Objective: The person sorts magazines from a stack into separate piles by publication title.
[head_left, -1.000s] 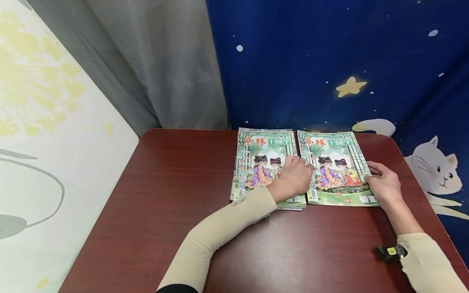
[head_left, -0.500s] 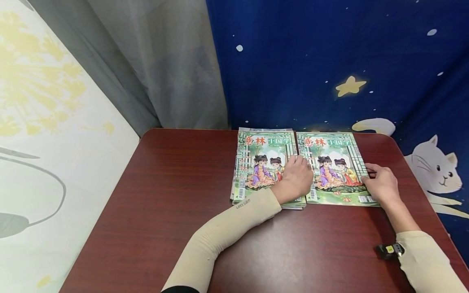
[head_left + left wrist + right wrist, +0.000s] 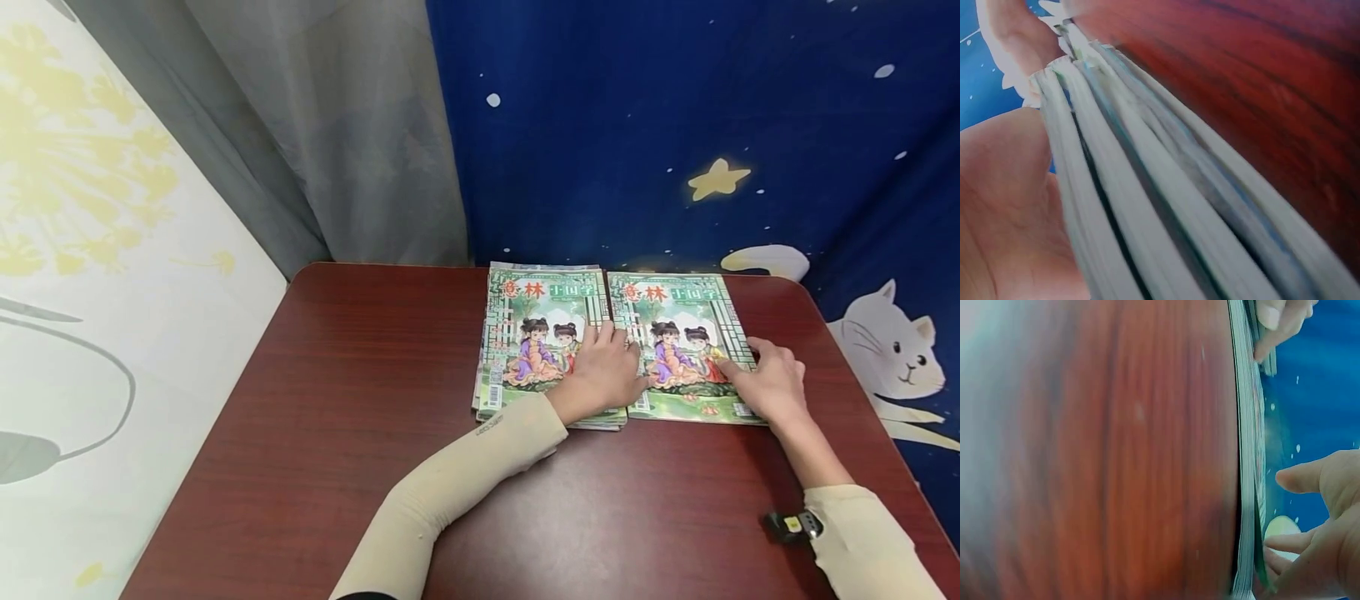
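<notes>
Two piles of matching green magazines lie side by side, their covers showing two cartoon children. Across the right part of the left pile (image 3: 525,367) rests my left hand (image 3: 603,367), its thumb reaching over the near pile edge of the right magazines (image 3: 678,404). Several thick page edges (image 3: 1147,187) show beside that palm in the left wrist view. My right hand (image 3: 772,383) is at the outer edge of the right pile, fingers spread. In the right wrist view its thumb (image 3: 1300,477) stands apart above the cover while the other fingertips meet the edge.
The dark red wooden table (image 3: 360,375) extends left and in front of the piles. Behind its far edge hang a blue starry curtain (image 3: 585,133) and a grey curtain (image 3: 382,150). A small black device (image 3: 791,527) sits on the right wrist.
My right hand has loosened from the right pile's edge and its thumb has moved left over the cover. The left hand stays nearly in place, its thumb now stretched toward the right pile.
</notes>
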A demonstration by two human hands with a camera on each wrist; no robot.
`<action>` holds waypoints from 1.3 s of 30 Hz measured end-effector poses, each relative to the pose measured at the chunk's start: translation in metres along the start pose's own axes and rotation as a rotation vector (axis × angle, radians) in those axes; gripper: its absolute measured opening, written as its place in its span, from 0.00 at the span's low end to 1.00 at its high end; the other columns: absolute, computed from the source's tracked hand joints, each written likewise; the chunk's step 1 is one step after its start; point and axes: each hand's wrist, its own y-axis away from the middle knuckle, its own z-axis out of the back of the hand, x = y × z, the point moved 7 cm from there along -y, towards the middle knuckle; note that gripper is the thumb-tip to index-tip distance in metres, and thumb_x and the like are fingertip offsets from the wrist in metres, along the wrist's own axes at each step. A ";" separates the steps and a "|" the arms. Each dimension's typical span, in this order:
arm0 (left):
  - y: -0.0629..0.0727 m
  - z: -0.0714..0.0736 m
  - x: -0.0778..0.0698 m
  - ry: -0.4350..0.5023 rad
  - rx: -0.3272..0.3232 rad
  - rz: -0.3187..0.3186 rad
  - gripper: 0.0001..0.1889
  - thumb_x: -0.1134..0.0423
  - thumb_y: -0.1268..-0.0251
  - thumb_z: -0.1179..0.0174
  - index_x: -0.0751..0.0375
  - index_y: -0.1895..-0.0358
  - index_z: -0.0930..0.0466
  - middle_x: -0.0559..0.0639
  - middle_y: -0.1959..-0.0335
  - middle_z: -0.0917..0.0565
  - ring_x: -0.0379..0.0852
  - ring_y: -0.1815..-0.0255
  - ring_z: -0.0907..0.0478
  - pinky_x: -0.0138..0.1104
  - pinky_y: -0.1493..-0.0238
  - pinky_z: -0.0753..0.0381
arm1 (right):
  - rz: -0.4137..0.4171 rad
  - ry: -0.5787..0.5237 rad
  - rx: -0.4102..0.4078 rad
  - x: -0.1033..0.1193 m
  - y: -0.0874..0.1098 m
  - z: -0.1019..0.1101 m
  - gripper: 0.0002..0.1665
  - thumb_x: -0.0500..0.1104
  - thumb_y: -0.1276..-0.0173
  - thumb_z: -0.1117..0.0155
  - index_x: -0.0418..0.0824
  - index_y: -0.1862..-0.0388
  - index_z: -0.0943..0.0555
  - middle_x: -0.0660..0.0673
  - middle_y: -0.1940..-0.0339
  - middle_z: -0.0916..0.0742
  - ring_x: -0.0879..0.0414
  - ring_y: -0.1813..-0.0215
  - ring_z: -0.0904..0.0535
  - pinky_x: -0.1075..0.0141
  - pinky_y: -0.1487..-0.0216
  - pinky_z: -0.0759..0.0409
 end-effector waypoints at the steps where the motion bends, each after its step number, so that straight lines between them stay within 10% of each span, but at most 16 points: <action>1: 0.001 0.001 0.002 0.029 -0.006 -0.004 0.32 0.26 0.23 0.58 0.37 0.28 0.25 0.40 0.32 0.26 0.43 0.33 0.39 0.42 0.30 0.41 | 0.000 -0.001 -0.007 0.003 0.001 0.000 0.45 0.51 0.23 0.38 0.21 0.23 0.38 0.14 0.29 0.33 0.20 0.30 0.43 0.29 0.36 0.42; 10: 0.014 0.015 0.035 0.310 -0.055 0.014 0.44 0.27 0.25 0.51 0.47 0.16 0.42 0.47 0.19 0.32 0.49 0.20 0.40 0.46 0.21 0.39 | 0.065 -0.081 -0.049 0.046 0.017 -0.004 0.46 0.50 0.25 0.35 0.27 0.19 0.40 0.17 0.22 0.39 0.20 0.25 0.48 0.28 0.30 0.45; 22: 0.041 0.022 0.110 0.552 -0.128 0.143 0.48 0.33 0.25 0.43 0.61 0.15 0.46 0.61 0.16 0.37 0.60 0.14 0.43 0.55 0.15 0.43 | 0.256 -0.165 0.024 0.091 0.044 -0.037 0.39 0.51 0.23 0.33 0.31 0.23 0.32 0.24 0.34 0.20 0.29 0.36 0.20 0.35 0.39 0.25; 29: 0.071 0.011 0.167 0.644 -0.173 0.325 0.40 0.41 0.30 0.32 0.64 0.25 0.31 0.59 0.33 0.23 0.55 0.39 0.19 0.51 0.41 0.16 | 0.259 -0.181 0.118 0.110 0.054 -0.053 0.35 0.54 0.22 0.34 0.35 0.26 0.26 0.29 0.34 0.17 0.33 0.37 0.18 0.39 0.39 0.21; 39: 0.098 -0.003 0.223 0.792 -0.236 0.396 0.15 0.50 0.33 0.27 0.57 0.57 0.16 0.51 0.63 0.11 0.46 0.62 0.16 0.40 0.59 0.18 | 0.199 -0.305 0.241 0.129 0.058 -0.069 0.41 0.53 0.21 0.35 0.33 0.20 0.35 0.26 0.26 0.24 0.28 0.28 0.25 0.36 0.28 0.27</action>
